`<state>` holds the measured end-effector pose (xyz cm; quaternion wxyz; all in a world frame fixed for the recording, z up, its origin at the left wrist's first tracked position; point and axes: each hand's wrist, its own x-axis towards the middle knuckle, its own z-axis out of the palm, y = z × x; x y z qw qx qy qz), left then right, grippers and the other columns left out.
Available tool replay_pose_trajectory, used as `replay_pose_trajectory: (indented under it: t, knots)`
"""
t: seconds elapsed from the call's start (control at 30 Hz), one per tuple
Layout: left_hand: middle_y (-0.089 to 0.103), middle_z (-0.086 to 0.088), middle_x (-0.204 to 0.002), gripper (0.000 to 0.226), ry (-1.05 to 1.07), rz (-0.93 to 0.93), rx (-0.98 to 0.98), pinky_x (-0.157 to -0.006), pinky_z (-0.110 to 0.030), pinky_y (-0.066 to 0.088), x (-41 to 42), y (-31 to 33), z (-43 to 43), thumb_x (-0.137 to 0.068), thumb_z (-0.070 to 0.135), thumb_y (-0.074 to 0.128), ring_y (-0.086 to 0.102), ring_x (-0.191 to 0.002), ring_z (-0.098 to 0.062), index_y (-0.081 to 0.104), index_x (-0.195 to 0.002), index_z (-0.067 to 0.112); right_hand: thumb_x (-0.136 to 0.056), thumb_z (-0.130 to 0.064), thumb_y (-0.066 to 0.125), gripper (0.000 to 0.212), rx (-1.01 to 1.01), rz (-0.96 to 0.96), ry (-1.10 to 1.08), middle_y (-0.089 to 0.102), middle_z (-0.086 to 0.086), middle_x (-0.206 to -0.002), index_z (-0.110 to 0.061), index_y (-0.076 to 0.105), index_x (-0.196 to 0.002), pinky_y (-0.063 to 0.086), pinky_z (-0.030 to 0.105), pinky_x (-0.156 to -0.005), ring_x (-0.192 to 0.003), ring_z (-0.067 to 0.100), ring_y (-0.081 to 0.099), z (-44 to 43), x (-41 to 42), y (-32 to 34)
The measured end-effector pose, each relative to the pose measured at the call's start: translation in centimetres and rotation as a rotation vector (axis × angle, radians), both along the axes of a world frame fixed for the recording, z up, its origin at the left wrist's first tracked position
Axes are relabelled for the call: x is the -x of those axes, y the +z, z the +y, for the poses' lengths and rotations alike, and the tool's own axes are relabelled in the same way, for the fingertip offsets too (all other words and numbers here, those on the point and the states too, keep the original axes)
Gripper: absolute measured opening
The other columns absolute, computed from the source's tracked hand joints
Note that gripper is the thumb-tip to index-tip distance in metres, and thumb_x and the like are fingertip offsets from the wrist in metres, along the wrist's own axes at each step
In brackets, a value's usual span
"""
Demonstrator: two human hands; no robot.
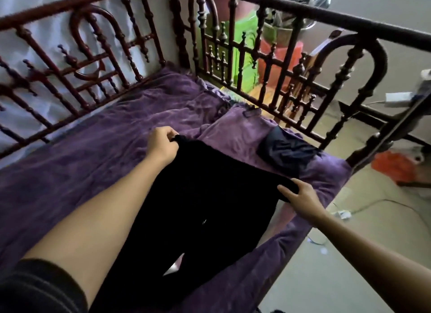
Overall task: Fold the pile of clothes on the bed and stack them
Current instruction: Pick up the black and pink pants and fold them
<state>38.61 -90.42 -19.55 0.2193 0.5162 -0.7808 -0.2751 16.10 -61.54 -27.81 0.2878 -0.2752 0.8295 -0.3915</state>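
Matt black garment; plush purple bedspread (velvety); glossy wooden rails.

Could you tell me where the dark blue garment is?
Head view, right: the garment lies on the blanket beside the railing, beyond the right hand.

Left hand and right hand are bare, as are both forearms. A dark sleeve with faint lighter stripes covers the left upper arm, lower left of the frame, its hem above the elbow.
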Motion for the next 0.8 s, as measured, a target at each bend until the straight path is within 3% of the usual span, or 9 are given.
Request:
replay_pose_trajectory:
  t: [0.17,0.3,0.4,0.5,0.6,0.67,0.8]
  knots:
    - [0.071,-0.007,-0.084,0.022,-0.079,0.021,-0.04,-0.068,-0.013,0.038,10.0,-6.0,-0.4,-0.074,-0.007,0.056,0.059,-0.076,-0.014,0.07,-0.085,0.006,-0.087,-0.039,0.066,0.022,-0.145,0.092,-0.146,0.068,-0.003,-0.078,-0.018,0.064,-0.082,0.051,0.04,-0.074,-0.08,0.023,0.065,0.8,6.7,-6.6]
    - [0.065,0.002,-0.074,0.012,-0.051,-0.017,-0.128,-0.067,-0.016,0.039,16.9,-12.8,-1.3,-0.079,0.002,0.064,0.059,-0.073,-0.015,0.066,-0.081,0.014,-0.088,-0.048,0.06,0.031,-0.326,0.092,-0.149,0.068,0.003,-0.087,-0.018,0.058,-0.081,0.042,0.035,-0.069,-0.088,0.028,0.062,-0.8,12.0,-13.7]
    - [0.058,0.008,-0.068,0.014,-0.02,-0.056,-0.222,-0.067,-0.018,0.039,21.4,-19.1,-1.9,-0.08,0.005,0.066,0.058,-0.075,-0.016,0.062,-0.083,0.018,-0.089,-0.048,0.059,0.032,-0.46,0.092,-0.1,0.068,0.01,-0.095,-0.016,0.057,-0.084,0.047,0.039,-0.073,-0.096,0.034,0.062,-2.5,15.1,-19.0]
    - [0.059,0.006,-0.075,0.012,0.019,-0.08,-0.307,-0.07,-0.018,0.041,24.1,-24.3,-2.7,-0.081,0.01,0.069,0.058,-0.079,-0.016,0.064,-0.091,0.016,-0.089,-0.047,0.059,0.031,-0.578,0.114,-0.009,0.067,0.013,-0.102,-0.017,0.059,-0.095,0.048,0.041,-0.077,-0.1,0.036,0.06,-4.3,17.2,-22.6]
    - [0.058,-0.001,-0.101,0.029,0.036,-0.106,-0.325,-0.079,-0.012,0.036,24.2,-26.5,-2.9,-0.078,0.005,0.068,0.055,-0.092,-0.014,0.064,-0.105,0.013,-0.088,-0.042,0.058,0.03,-0.685,0.219,0.108,0.065,0.01,-0.107,-0.023,0.057,-0.11,0.046,0.04,-0.075,-0.104,0.034,0.058,-5.9,17.8,-23.6]
    - [0.053,-0.005,-0.105,0.031,0.059,-0.114,-0.315,-0.083,-0.011,0.033,22.3,-26.4,-2.8,-0.077,0.002,0.067,0.054,-0.094,-0.017,0.063,-0.107,0.011,-0.085,-0.033,0.06,0.038,-0.639,0.394,0.228,0.059,0.008,-0.114,-0.022,0.055,-0.121,0.046,0.042,-0.076,-0.11,0.032,0.05,-6.8,17.4,-23.1]
    - [0.061,-0.013,-0.104,0.025,0.21,-0.216,-0.408,-0.091,-0.033,0.046,14.4,-25.8,-0.8,-0.078,0.0,0.062,0.06,-0.097,-0.029,0.065,-0.102,0.008,-0.074,-0.022,0.071,0.045,-0.489,0.607,0.469,0.061,0.009,-0.115,-0.016,0.062,-0.118,0.045,0.045,-0.077,-0.105,0.035,0.053,-10.0,14.7,-21.1]
